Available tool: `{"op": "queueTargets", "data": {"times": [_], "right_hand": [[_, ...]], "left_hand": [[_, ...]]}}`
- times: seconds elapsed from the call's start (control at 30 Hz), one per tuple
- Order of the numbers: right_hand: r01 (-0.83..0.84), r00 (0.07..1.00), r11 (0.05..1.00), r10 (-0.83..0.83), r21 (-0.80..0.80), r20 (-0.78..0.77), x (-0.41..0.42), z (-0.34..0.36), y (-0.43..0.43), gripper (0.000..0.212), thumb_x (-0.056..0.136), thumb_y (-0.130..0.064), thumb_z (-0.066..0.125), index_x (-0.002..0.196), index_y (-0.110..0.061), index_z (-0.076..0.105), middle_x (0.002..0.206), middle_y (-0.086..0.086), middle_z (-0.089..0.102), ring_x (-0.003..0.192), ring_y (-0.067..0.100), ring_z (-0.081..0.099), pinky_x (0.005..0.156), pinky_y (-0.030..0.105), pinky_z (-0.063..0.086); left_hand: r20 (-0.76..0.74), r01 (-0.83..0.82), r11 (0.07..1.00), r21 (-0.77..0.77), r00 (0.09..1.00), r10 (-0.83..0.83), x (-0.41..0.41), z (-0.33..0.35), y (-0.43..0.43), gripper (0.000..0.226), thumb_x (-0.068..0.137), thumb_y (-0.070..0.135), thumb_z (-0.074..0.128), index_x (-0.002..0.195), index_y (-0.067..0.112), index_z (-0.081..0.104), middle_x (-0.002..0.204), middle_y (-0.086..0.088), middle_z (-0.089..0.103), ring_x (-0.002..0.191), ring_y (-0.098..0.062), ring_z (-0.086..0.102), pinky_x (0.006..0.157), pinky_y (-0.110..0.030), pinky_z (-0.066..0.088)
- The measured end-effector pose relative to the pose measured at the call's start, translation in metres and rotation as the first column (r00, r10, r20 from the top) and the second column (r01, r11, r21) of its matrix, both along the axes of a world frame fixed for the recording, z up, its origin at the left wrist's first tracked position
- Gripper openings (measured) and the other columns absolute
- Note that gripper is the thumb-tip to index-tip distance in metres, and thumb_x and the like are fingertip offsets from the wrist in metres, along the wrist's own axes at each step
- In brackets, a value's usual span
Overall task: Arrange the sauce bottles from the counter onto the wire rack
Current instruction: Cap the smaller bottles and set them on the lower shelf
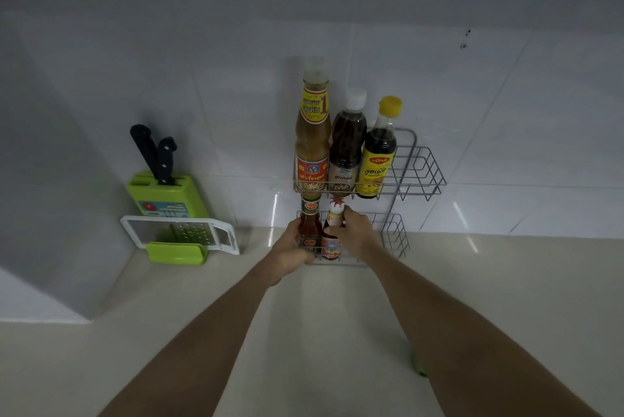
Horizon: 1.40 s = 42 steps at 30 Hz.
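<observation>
**Two small bottles going into the lower shelf**

The red bottle [309,227] and the white-neck bottle [332,234] stand side by side in the left part of the lower shelf of the wire rack [418,173], touching or almost touching each other. The left hand [293,253] wraps the red bottle from the left side, with its fingers curled around the body. The right hand [351,234] holds the white-neck bottle near the shoulder, thumb in front and the other fingers closed behind it. I cannot tell if the bottles already rest on the wires or hang a little above them.

On the upper shelf three taller bottles are in a row: the tan bottle [312,133], the brown bottle [347,143] and the dark bottle [378,153]. The right part of both shelves is free. No more bottles are visible on the counter [320,332], so I judge the task is near its end.

The risk is at the release. The caps of the small bottles are very close under the upper shelf, so lifting a hand carelessly can knock that shelf and shake the tall bottles. Also, if a bottle base sits on one wire only, it may tilt against its neighbour when the fingers open.

At the left, a knife block [169,197] and a grater [182,234] stand well apart from the rack.
</observation>
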State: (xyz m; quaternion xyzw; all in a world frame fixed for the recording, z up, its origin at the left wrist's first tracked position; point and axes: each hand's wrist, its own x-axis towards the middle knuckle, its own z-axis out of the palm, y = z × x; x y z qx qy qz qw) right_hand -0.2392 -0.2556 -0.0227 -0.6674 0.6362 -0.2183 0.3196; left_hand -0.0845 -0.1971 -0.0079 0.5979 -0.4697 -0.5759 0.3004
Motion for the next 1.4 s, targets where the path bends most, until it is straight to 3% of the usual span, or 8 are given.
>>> {"op": "queueTargets", "data": {"times": [0.37,0.57,0.77,0.9,1.07,1.17,1.27,1.4], "right_hand": [[0.013,1.000,0.998,-0.012,0.069,-0.006,0.006,-0.003,0.005,0.041,0.089,-0.024,0.064,0.118,0.000,0.047,0.119,0.018,0.061,0.109,0.034,0.057,0.074,0.030,0.038],[0.036,0.997,0.997,-0.040,0.064,0.059,0.002,-0.001,0.025,0.055,0.089,-0.013,0.062,0.135,-0.005,0.033,0.133,0.019,0.054,0.121,0.036,0.053,0.087,0.033,0.043],[0.024,0.998,0.999,-0.022,-0.028,0.059,-0.024,0.025,0.075,0.063,0.095,-0.017,0.055,0.146,-0.003,0.023,0.146,0.018,0.042,0.133,0.034,0.041,0.103,0.035,0.037],[0.066,0.994,0.984,-0.049,-0.166,0.100,-0.047,0.047,0.128,0.049,0.095,-0.009,0.052,0.142,-0.006,0.035,0.144,0.012,0.047,0.134,0.027,0.043,0.105,0.028,0.032],[0.172,0.971,0.930,-0.105,-0.324,0.215,-0.075,0.057,0.204,0.037,0.092,0.003,0.048,0.126,-0.010,0.055,0.125,0.003,0.061,0.115,0.014,0.056,0.097,0.019,0.044],[0.223,0.970,0.903,-0.169,-0.367,0.175,-0.097,0.048,0.250,0.035,0.090,0.006,0.047,0.115,-0.012,0.064,0.115,-0.002,0.066,0.100,0.005,0.061,0.087,0.012,0.047],[0.246,0.969,0.890,-0.230,-0.384,0.089,-0.121,0.024,0.283,0.029,0.086,0.007,0.055,0.102,-0.013,0.070,0.104,-0.001,0.071,0.085,0.005,0.063,0.077,0.006,0.046],[0.182,0.969,0.949,-0.218,-0.256,-0.119,-0.154,-0.024,0.327,0.032,0.083,0.010,0.053,0.097,-0.010,0.073,0.099,0.008,0.073,0.088,0.024,0.068,0.081,0.028,0.052]], "left_hand": [[0.029,-0.017,1.000,0.012,0.999,0.017,-0.001,0.003,0.004,0.088,0.074,-0.021,0.054,0.147,0.017,0.021,0.130,0.000,0.047,0.113,-0.007,0.041,0.077,-0.024,0.045],[0.167,0.005,0.998,-0.062,0.986,0.006,0.000,0.016,0.017,0.091,0.079,-0.011,0.057,0.151,0.024,0.014,0.149,-0.008,0.037,0.135,-0.021,0.035,0.094,-0.027,0.034],[0.253,0.063,0.975,-0.213,0.967,-0.007,-0.003,0.029,0.059,0.078,0.084,-0.008,0.053,0.149,0.023,0.023,0.144,-0.004,0.042,0.129,-0.017,0.041,0.101,-0.023,0.035],[0.283,0.106,0.959,-0.263,0.959,-0.028,-0.006,0.023,0.104,0.075,0.085,-0.005,0.054,0.149,0.022,0.026,0.152,0.000,0.034,0.140,-0.018,0.032,0.098,-0.015,0.027],[0.268,0.206,0.931,-0.300,0.955,-0.125,-0.028,0.000,0.164,0.070,0.085,-0.004,0.053,0.145,0.026,0.034,0.149,0.006,0.037,0.115,-0.003,0.043,0.070,0.005,0.035],[0.267,0.326,0.909,-0.261,0.929,-0.256,-0.049,-0.021,0.202,0.071,0.083,-0.004,0.053,0.144,0.027,0.035,0.151,0.008,0.035,0.135,-0.010,0.037,0.094,-0.012,0.031],[0.263,0.432,0.879,-0.200,0.888,-0.377,-0.067,-0.035,0.228,0.072,0.083,-0.003,0.053,0.145,0.028,0.033,0.153,0.009,0.032,0.140,-0.012,0.030,0.100,-0.018,0.026],[0.279,0.521,0.839,-0.156,0.838,-0.469,-0.097,-0.047,0.255,0.074,0.081,-0.003,0.055,0.144,0.027,0.034,0.153,0.007,0.032,0.141,-0.012,0.028,0.108,-0.019,0.024]]}}
